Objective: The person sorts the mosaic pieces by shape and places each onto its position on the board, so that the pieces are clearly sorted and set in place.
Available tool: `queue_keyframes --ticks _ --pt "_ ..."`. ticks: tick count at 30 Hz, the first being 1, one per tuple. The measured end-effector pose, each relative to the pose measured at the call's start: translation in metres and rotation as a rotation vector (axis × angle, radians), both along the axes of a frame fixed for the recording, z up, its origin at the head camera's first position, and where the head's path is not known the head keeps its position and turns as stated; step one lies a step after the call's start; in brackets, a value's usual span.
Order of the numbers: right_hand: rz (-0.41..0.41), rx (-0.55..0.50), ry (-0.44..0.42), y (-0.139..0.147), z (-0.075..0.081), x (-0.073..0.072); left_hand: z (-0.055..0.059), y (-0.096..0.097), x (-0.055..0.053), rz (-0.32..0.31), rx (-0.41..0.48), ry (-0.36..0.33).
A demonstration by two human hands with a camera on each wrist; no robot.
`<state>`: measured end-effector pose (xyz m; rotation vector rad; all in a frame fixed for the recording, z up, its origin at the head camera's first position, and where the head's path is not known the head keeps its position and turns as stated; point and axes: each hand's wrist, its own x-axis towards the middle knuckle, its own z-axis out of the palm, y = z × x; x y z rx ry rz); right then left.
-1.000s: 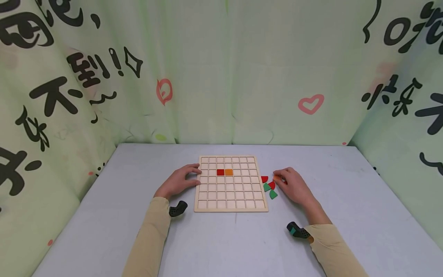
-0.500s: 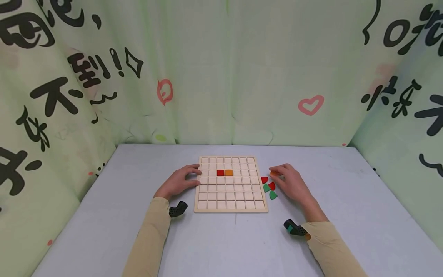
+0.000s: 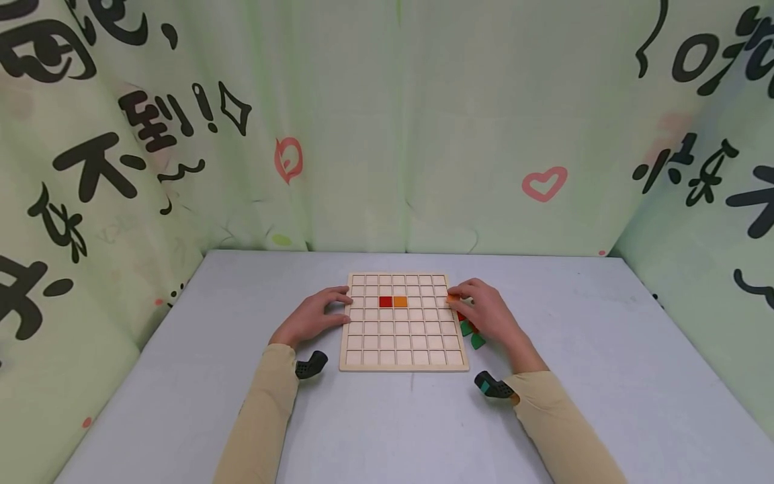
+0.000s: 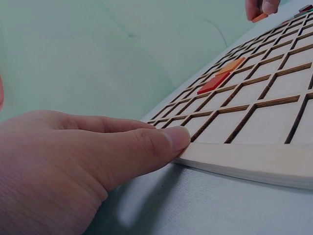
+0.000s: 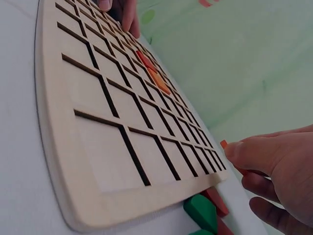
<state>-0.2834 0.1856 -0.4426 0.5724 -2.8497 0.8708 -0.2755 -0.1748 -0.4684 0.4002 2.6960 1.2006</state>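
Note:
A wooden grid board (image 3: 402, 336) lies on the table with a red square tile (image 3: 385, 302) and an orange square tile (image 3: 400, 302) side by side in it. My left hand (image 3: 314, 316) rests at the board's left edge, thumb and fingers spread; the left wrist view has the thumb tip (image 4: 176, 138) on the rim. Over the board's upper right edge, my right hand (image 3: 484, 310) pinches an orange tile (image 5: 224, 144) between thumb and fingers, mostly covered by them. Just under that hand lie green tiles (image 3: 478, 341) and partly hidden red tiles (image 5: 216, 201).
The white table (image 3: 375, 430) spreads around the board on all sides. A pale green curtain (image 3: 351, 134) with black lettering and red drawings hangs behind and at both sides. Black wrist devices (image 3: 492, 385) sit by both sleeves.
My right hand has moved left from beside the loose tiles to the board's right edge, carrying the orange tile. It now covers part of the red tiles. My left hand stays put.

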Motion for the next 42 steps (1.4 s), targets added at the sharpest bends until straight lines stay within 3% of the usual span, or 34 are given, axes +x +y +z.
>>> queue_keyframes --ticks 19,30,42 --pt "0.106 -0.01 -0.069 -0.045 0.006 -0.016 0.001 -0.001 0.0 -0.018 0.01 0.01" --pt "0.199 0.081 -0.048 -0.053 0.01 -0.017 0.0 -0.001 0.0 -0.021 0.021 0.01" --pt "0.199 0.121 -0.046 -0.06 0.007 -0.021 0.0 -0.001 0.0 -0.025 0.02 0.015"
